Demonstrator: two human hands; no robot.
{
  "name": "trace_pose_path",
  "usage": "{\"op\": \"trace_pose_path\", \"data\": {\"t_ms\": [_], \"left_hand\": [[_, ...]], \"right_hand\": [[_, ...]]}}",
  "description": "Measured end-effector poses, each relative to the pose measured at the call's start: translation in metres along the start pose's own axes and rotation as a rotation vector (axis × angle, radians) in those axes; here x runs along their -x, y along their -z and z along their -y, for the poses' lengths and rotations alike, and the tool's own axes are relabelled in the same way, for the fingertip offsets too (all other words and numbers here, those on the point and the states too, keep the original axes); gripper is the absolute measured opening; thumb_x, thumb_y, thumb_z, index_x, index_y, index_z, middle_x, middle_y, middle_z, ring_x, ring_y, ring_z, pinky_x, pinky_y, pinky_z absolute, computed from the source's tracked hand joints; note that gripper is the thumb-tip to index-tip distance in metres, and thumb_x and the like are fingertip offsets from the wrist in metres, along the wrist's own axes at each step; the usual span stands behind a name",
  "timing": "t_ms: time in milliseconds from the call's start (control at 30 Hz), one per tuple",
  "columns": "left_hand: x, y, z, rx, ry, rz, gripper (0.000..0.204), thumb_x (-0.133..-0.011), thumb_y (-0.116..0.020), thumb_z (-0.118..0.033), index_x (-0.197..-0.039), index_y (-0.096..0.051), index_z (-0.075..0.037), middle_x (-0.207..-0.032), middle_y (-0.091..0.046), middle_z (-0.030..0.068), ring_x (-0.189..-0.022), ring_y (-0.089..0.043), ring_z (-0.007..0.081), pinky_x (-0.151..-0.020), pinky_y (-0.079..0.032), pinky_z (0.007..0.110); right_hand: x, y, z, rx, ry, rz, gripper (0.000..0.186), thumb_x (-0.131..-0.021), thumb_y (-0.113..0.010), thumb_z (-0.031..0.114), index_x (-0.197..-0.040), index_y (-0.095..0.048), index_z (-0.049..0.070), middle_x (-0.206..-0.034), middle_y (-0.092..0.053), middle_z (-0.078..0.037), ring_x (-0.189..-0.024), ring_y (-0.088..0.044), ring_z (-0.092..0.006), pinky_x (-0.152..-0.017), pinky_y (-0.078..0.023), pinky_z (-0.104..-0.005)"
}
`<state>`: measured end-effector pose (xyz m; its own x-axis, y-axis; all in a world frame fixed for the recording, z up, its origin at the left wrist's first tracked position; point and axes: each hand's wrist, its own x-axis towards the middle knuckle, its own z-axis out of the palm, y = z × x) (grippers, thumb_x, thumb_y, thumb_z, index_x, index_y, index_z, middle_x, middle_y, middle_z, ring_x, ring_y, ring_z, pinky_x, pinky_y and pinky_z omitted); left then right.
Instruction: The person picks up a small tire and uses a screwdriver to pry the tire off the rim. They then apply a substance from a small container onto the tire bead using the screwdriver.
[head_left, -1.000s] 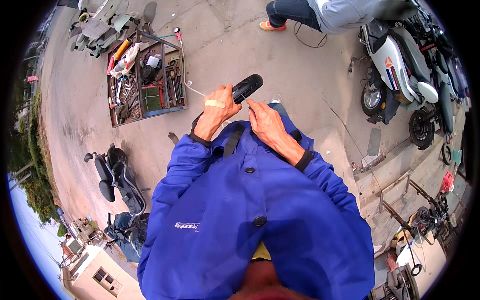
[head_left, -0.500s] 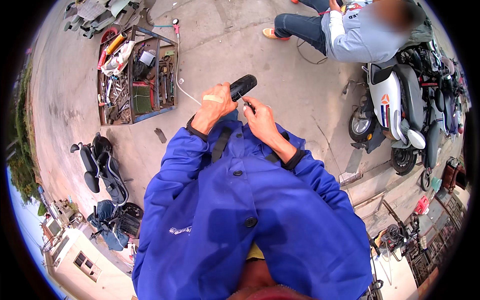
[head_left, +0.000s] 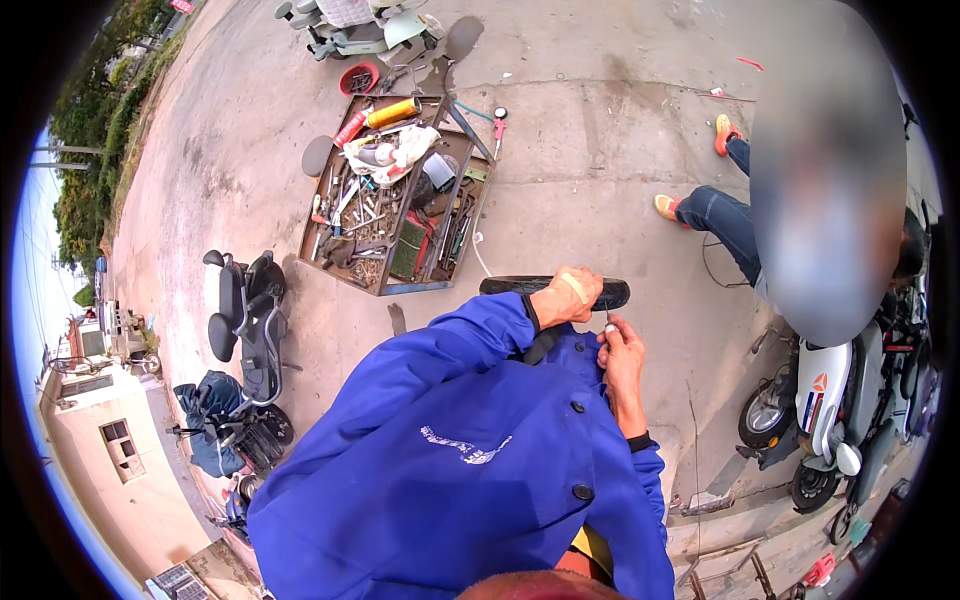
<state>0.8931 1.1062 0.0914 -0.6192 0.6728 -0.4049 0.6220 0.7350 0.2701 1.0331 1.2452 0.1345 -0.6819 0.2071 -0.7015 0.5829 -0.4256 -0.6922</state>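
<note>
A black rubber tyre (head_left: 515, 286) is in front of my body, seen nearly edge-on. My left hand (head_left: 570, 296), with a tan patch on its back, is closed over the tyre's top. Just right of and below it, my right hand (head_left: 622, 352) pinches a thin, pointed metal tool (head_left: 607, 316), its tip up at the tyre's near side. The tool's grip is hidden in my fingers, so its exact kind does not show. Both forearms are in blue sleeves with dark cuffs.
A metal tool tray (head_left: 400, 290) full of wrenches, bottles and loose parts lies ahead to the left, by a pressure gauge (head_left: 500, 120). A black scooter (head_left: 250, 320) stands left, a white scooter (head_left: 822, 385) right. Another person (head_left: 725, 225) is at the far right.
The view has swung left, so the tray and scooters sit farther right. The tyre now shows broader, extending on both sides of my left hand. My right hand keeps the thin tool against it.
</note>
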Motion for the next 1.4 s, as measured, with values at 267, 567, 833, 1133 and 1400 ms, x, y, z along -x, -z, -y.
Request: {"op": "trace_pose_path", "data": {"t_ms": [267,567,833,1133,1400], "left_hand": [[0.004,0.018,0.051,0.138,0.069,-0.034,0.046,-0.076,-0.081,-0.023,-0.116,-0.073,-0.001,-0.109,-0.079,0.0254,-0.099,-0.081,0.0391,-0.081,-0.065,0.049],[0.028,-0.002,0.085,0.233,0.21,-0.176,0.045,-0.075,-0.08,-0.022,-0.114,-0.074,0.0,-0.104,-0.078,0.0264,-0.096,-0.08,0.041,-0.082,-0.065,0.052],[0.047,-0.004,0.098,0.37,0.491,-0.14,0.053,-0.078,-0.082,-0.033,-0.122,-0.073,-0.004,-0.113,-0.08,0.0222,-0.111,-0.078,0.0413,-0.097,-0.062,0.051],[0.061,-0.005,0.083,0.449,0.648,-0.133,0.047,-0.08,-0.08,-0.025,-0.122,-0.078,-0.005,-0.115,-0.081,0.0217,-0.109,-0.079,0.0399,-0.093,-0.064,0.05],[0.087,-0.018,0.078,0.606,0.823,-0.266,0.039,-0.078,-0.08,-0.022,-0.113,-0.08,-0.004,-0.11,-0.081,0.0219,-0.106,-0.079,0.0412,-0.091,-0.064,0.048]], "right_hand": [[-0.03,-0.042,0.027,0.262,0.044,0.073,0.044,-0.109,-0.059,0.009,-0.149,-0.06,-0.009,-0.087,-0.067,-0.006,-0.057,-0.05,-0.0066,-0.05,-0.041,-0.0256],[-0.064,-0.066,0.038,0.52,0.065,0.259,0.039,-0.108,-0.062,0.012,-0.143,-0.066,-0.006,-0.086,-0.071,-0.005,-0.057,-0.053,-0.0066,-0.051,-0.043,-0.0247],[-0.091,-0.092,0.075,0.814,0.116,0.509,0.044,-0.104,-0.06,0.01,-0.145,-0.068,-0.005,-0.087,-0.072,-0.005,-0.066,-0.056,-0.0073,-0.06,-0.049,-0.0271],[-0.116,-0.091,0.064,0.937,0.082,0.619,0.042,-0.107,-0.062,0.012,-0.146,-0.067,-0.004,-0.088,-0.073,-0.005,-0.066,-0.057,-0.0077,-0.06,-0.049,-0.0262],[-0.132,-0.123,0.076,0.966,0.254,0.73,0.042,-0.107,-0.063,0.01,-0.147,-0.066,-0.001,-0.088,-0.073,-0.005,-0.058,-0.054,-0.0078,-0.053,-0.045,-0.0275]]}}
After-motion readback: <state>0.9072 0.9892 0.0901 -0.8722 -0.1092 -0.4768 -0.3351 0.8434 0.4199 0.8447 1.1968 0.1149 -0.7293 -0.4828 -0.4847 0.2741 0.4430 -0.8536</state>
